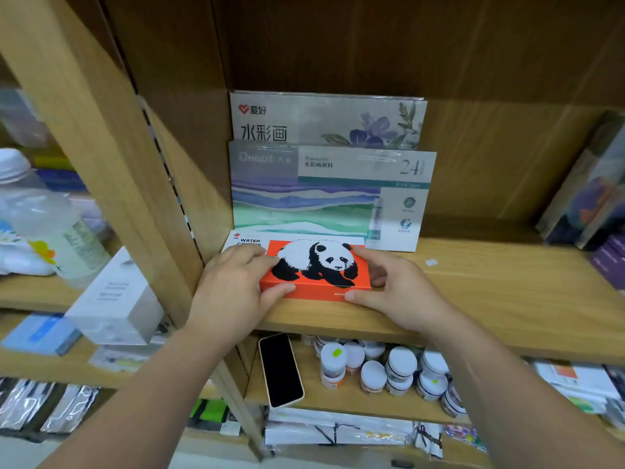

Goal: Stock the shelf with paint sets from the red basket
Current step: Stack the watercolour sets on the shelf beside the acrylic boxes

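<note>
In the head view, a wooden shelf [490,292] with a pale grain is seen inside a bay closed by a darker wooden back panel [372,45]. The orange panda box [314,269] is held at the near left of this shelf, on top of a white box [247,240] printed "WATER". Its left end is gripped by the left hand [230,289], thumb pressed on the near edge and fingers curled over the top. Its right end is gripped by the right hand [402,292] in the same way.

Farther back, a box marked 24 [331,194] is stood upright, and a floral box [324,118] is leaned behind it. The bay is bounded on the left by a slanted wooden upright [111,130]. Beyond it a plastic bottle [44,214] and a white carton [115,299] are seen, blurred. On the shelf below, a phone [280,368] is laid face up beside a cluster of white-lidded jars [385,370].
</note>
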### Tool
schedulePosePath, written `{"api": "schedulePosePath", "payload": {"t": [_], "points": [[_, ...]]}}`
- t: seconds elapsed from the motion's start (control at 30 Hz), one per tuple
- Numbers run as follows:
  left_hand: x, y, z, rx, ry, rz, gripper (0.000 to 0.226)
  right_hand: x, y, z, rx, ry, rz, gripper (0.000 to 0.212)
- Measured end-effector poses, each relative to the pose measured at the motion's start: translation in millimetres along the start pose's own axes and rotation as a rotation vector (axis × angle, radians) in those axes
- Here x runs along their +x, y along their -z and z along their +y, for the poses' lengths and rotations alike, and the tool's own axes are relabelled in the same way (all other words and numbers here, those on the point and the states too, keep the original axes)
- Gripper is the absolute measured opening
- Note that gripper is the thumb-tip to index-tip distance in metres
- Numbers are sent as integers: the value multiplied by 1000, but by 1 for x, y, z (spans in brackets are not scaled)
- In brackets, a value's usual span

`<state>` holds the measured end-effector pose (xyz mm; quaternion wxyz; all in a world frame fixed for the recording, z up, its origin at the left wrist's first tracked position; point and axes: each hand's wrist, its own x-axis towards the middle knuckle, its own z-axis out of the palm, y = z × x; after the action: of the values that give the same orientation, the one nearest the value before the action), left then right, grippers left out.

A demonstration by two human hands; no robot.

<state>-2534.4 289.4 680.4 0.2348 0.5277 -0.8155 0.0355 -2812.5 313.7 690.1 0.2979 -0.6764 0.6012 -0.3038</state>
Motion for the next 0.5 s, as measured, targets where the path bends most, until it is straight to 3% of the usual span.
{"api": "schedulePosePath", "payload": {"t": [0.17, 0.33, 0.5], "points": [[7, -6, -1, -145, -31, -13, 56, -17, -5, 8, -69, -20, 99, 81], [15, -5, -3, -257, -52, -58, 43, -53, 13, 21, -388, -86, 142, 61], [9, -8, 38, -235, -116, 42, 47, -113, 46, 46, -441, -182, 219, 53]]}}
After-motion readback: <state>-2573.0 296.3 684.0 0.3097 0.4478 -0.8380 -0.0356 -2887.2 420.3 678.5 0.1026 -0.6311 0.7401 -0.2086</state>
